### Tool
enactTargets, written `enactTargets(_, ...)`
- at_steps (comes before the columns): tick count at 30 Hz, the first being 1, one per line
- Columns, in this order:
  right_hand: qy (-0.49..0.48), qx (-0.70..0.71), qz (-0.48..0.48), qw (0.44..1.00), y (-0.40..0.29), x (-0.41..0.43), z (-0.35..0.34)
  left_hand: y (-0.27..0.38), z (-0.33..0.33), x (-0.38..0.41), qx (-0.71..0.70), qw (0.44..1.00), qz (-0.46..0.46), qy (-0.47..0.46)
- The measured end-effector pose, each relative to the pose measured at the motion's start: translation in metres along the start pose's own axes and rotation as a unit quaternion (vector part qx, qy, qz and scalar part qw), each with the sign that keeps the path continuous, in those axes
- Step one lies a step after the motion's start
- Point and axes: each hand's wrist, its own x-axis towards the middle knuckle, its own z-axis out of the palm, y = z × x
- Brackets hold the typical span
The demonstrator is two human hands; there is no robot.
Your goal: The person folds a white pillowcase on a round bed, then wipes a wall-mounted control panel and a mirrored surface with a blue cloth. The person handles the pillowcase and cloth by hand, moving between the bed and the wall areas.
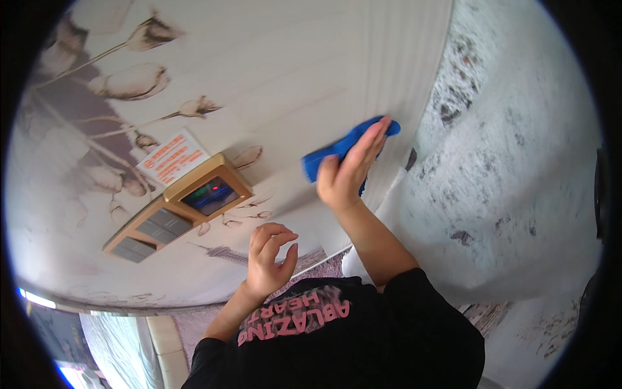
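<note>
My right hand [351, 174] lies flat over a folded blue cloth [335, 148] and presses it against the pale wallpapered wall [291, 92]. The thumb is spread from the other fingers, and part of the cloth shows past the fingertips. In front of my chest, my left hand [272, 256] is raised with its fingers loosely curled and apart, holding nothing. To its upper left, a gold-framed wall panel [221, 169] carries a small lit screen [212, 195] and grey rocker switches [164, 225]. A white card [174, 156] with orange writing sits against the panel's upper edge.
Pale fabric with dark speckles [491, 209], probably a curtain, hangs close on my right. Printed flowers [150, 34] cover the wall at left. Down at lower left are a cream padded edge [167, 347], shiny pale fabric [121, 347] and pinkish carpet [197, 323].
</note>
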Motion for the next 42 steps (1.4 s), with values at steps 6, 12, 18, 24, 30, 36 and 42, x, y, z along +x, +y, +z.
enactTargets(6, 0.084, 0.196, -0.285, 0.935, -0.059, 0.009, 0.013, 0.002, -0.017, -0.009, 0.029, 0.999, -0.005, 0.037)
enactTargets(12, 0.021, 0.051, -0.185, 0.981, -0.029, -0.025, 0.005, -0.006, -0.034, -0.043, 0.050, 0.989, -0.080, 0.112)
enactTargets(18, -0.208, 0.085, -0.360, 0.905, -0.095, -0.123, 0.018, -0.025, -0.022, -0.086, 0.055, 0.978, -0.153, 0.130)
enactTargets(24, -0.479, 0.299, -0.291, 0.772, -0.115, -0.126, 0.015, -0.038, -0.016, -0.127, 0.056, 0.951, -0.208, 0.222)
enactTargets(30, -0.479, 0.476, -0.084, 0.733, -0.130, -0.086, 0.004, -0.058, 0.024, -0.102, 0.147, 0.961, -0.068, 0.224)
enactTargets(36, -0.396, 0.429, -0.118, 0.803, -0.122, -0.068, -0.015, -0.118, 0.015, -0.093, 0.351, 0.882, 0.096, 0.301)
enactTargets(42, -0.463, 0.428, -0.110, 0.768, -0.133, -0.077, -0.010, -0.181, -0.089, -0.179, 0.428, 0.734, -0.150, 0.505)
